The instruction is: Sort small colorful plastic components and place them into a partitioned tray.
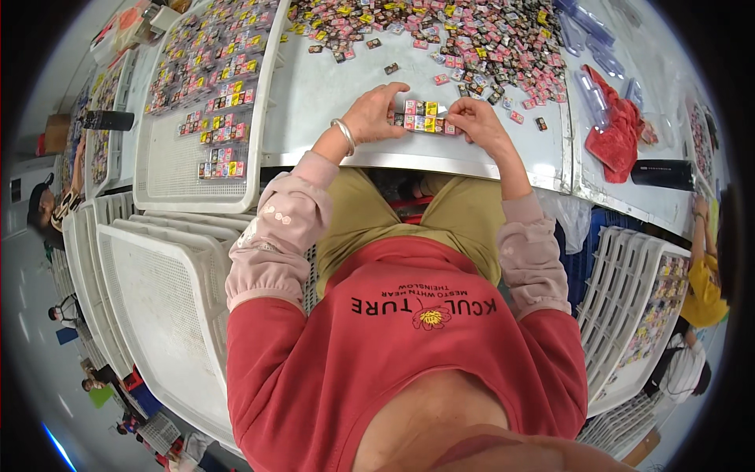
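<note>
A short double row of small printed blocks, in yellow, pink and black, lies near the front edge of the metal table. It seems to sit in a clear plastic tray, whose edges are hard to make out. My left hand, with a bangle on the wrist, curls round the row's left end, thumb and fingers gripping it. At the right end my right hand has thumb and forefinger pinched together, on what looks like a small pink and dark block. The fingers partly cover that block.
A heap of loose blocks spreads over the table's far side. At left, a white plastic crate bears several filled packs. A red cloth, clear plastic trays and a black cylinder lie at right. Stacked crates stand beside me.
</note>
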Demonstrator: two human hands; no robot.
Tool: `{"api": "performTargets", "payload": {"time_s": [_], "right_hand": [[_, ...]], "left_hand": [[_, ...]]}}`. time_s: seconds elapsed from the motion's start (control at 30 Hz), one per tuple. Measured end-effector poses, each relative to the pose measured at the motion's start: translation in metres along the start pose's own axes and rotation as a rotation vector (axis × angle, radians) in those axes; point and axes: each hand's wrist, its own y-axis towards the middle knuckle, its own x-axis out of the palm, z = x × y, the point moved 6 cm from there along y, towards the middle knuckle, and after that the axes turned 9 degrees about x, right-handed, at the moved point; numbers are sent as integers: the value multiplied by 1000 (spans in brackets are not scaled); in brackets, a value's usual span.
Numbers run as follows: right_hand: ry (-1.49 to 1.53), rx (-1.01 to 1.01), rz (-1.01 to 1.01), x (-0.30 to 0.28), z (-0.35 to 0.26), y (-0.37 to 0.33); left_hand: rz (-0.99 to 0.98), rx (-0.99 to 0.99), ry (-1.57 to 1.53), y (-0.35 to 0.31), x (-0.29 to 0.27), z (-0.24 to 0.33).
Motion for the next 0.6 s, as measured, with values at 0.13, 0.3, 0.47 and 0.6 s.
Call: {"api": "performTargets", "payload": {"time_s": [0.13, 0.3, 0.47, 0.6], "right_hand": [[156, 7, 13, -11, -10, -3], [277, -89, 65, -18, -46, 4], [263, -186, 126, 10, -80, 19], [204, -258, 122, 18, -94, 46]], "left_hand": [[92, -73, -654, -1, -12, 2], [399, -133, -1407, 1, -12, -17], [740, -193, -1660, -4, -17, -43], [928, -64, -1928, 22, -27, -40]]}}
